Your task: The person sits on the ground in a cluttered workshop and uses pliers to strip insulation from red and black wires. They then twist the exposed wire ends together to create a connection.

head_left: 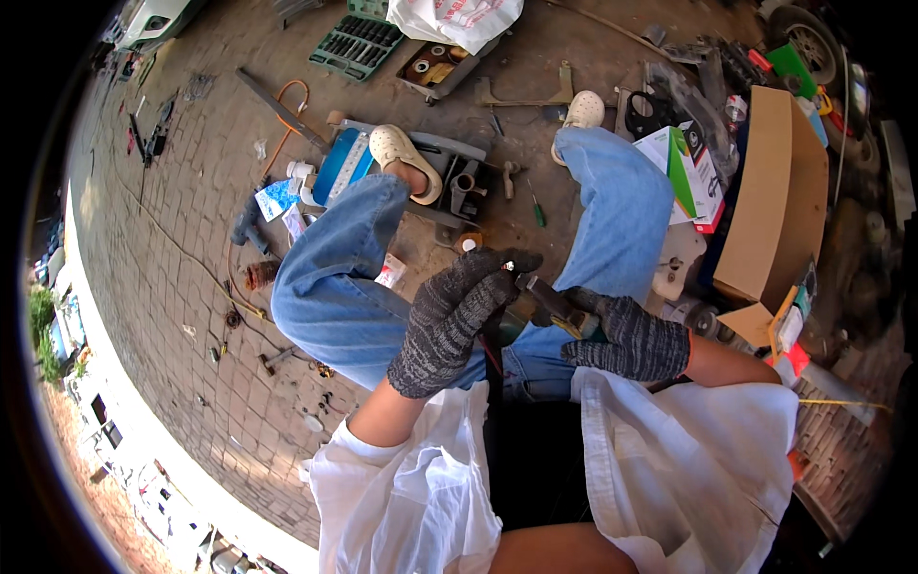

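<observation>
Both my hands wear dark grey knitted gloves and meet above my lap, between my jeans-clad knees. My left hand (457,314) is closed, its fingertips pinched round a small shiny metal piece (510,267) whose kind I cannot make out. My right hand (633,335) is wrapped round a tool with a green body and a dark, flat bar-like front (555,304). The bar's end points at my left fingertips, very close to the small piece; whether they touch is unclear. My right fingers cover much of the tool's body.
Before my feet lie a blue-and-grey bench tool (346,165), a green-handled screwdriver (538,212) and a green socket case (356,46). An open cardboard box (765,196) stands at right beside small cartons (684,172). At left are a drill-shaped tool (251,225) and cords on the paving.
</observation>
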The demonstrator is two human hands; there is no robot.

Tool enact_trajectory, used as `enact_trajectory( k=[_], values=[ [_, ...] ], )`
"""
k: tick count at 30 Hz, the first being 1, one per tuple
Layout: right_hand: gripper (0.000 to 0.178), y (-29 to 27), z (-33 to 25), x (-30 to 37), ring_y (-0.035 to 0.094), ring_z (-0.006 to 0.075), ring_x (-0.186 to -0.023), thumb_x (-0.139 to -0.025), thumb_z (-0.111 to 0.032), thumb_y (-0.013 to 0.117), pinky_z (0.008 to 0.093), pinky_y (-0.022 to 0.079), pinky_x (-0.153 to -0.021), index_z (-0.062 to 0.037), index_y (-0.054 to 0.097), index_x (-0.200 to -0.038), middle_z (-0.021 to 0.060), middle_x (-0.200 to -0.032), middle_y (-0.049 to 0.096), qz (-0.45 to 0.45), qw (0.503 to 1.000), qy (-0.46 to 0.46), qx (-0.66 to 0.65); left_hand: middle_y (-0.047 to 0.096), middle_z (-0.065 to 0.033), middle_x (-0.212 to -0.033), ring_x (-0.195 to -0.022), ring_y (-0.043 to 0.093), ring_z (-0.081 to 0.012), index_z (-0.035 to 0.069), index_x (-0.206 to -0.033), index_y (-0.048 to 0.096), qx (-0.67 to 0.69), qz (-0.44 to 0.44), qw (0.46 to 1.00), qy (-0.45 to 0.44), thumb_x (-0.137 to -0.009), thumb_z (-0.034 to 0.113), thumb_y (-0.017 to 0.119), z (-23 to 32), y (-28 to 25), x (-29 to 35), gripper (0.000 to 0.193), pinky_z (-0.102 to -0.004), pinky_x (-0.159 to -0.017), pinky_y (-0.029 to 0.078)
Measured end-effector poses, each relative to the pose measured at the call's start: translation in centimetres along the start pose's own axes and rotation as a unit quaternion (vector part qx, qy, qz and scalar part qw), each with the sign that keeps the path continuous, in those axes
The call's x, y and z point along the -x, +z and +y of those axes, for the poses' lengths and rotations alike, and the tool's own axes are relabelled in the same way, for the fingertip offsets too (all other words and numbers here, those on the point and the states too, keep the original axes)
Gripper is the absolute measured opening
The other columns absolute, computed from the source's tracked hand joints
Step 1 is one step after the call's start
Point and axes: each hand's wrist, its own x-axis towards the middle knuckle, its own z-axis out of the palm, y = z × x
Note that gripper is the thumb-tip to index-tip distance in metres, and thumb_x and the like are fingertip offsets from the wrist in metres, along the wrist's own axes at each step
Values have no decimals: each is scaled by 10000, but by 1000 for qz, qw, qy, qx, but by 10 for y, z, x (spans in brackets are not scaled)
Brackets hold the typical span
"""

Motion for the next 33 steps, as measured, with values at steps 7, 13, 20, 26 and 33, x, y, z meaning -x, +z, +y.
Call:
enact_trajectory(
  k=[7,13,20,26,33],
  values=[
    [563,-7,-6,-3,517,192,-1164,-833,-192,730,340,383,-1030,3,476,-1296,116,-1234,569,-114,965,168,-168,637,-7,-883,-713,529,-45,15,-1256,579,-4,-44,999,27,-935,251,599,15,-1,-8,399,-203,-631,440],
    [530,-7,-4,-2,508,166,-1178,-832,-132,731,328,370,-1043,-16,486,-1287,83,-1246,571,-127,953,154,-227,557,28,-779,-689,481,-54,22,-1291,557,-108,-149,983,-6,-970,211,542,19,-16,-13,373,-209,-651,434],
    [559,-7,2,-5,501,162,-1206,-820,-127,743,327,369,-1056,-6,477,-1296,87,-1251,575,-144,944,173,-243,578,-53,-926,-769,493,-85,39,-1383,452,-118,-218,968,38,-980,74,482,11,-22,-14,405,-225,-704,443],
    [569,-13,-5,-8,509,160,-1201,-817,-137,748,324,377,-1051,5,475,-1295,95,-1242,581,-144,934,190,-266,619,-110,-1106,-885,562,-152,62,-1391,442,-235,-183,952,73,-960,47,495,9,-18,-14,435,-285,-828,472],
    [596,-13,-1,-9,551,184,-1104,-813,-221,742,312,417,-965,-4,473,-1297,115,-1156,604,-130,958,157,-200,608,-192,-1173,-1057,609,-269,60,-1387,439,-251,-191,947,68,-933,32,490,12,-16,-18,458,-352,-900,490]
  ],
)
